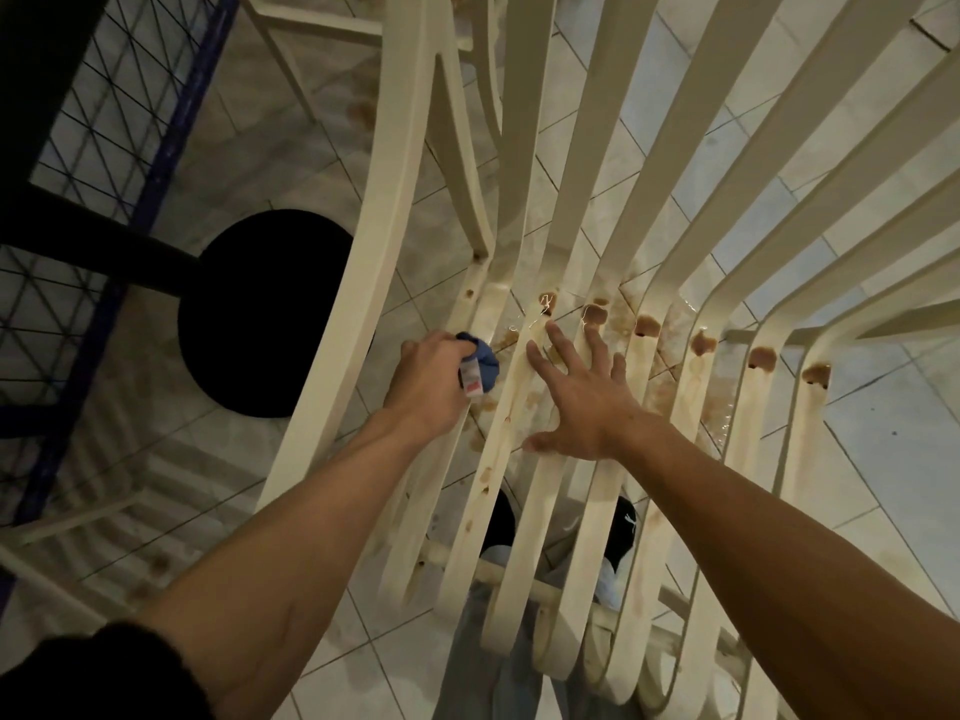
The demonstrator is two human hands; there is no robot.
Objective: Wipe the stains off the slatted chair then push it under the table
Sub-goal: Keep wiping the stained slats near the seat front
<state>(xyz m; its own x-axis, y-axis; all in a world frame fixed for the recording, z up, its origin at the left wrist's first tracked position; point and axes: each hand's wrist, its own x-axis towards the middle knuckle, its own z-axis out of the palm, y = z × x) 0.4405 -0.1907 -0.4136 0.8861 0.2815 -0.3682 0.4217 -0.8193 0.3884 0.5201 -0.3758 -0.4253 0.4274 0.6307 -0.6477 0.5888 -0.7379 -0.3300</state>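
While the slatted chair (397,174) fills the centre and right of the frame, seen from above, its cream slats bend at mid-frame, and a row of brown stains (648,325) sits along that bend, w/ fainter streaks running down toward the bottom edge. Wet sheen shows on slats near the stains.

Left hand (431,379), centre-left, grips a balled blue cloth (480,363) w/ a small tag, against the slats on the chair's left side. Right hand (587,402) lies flat on the slats just right of it, fingers spread, tips just short of the stains.

Chair looks like moulded plastic, so prob. light and stiff overall, tho single slats may flex under pressure; wet spots likely slippery. Bracing flat-palmed makes sense for wiping; for pushing, the broad side rail or a dry part of the back seems the best hold.

Tiled floor (883,433) shows thru the gaps, also blotched brown. Black round shape (260,314) sits at left, wire grid (104,96) upper left. No tabletop clearly visible.
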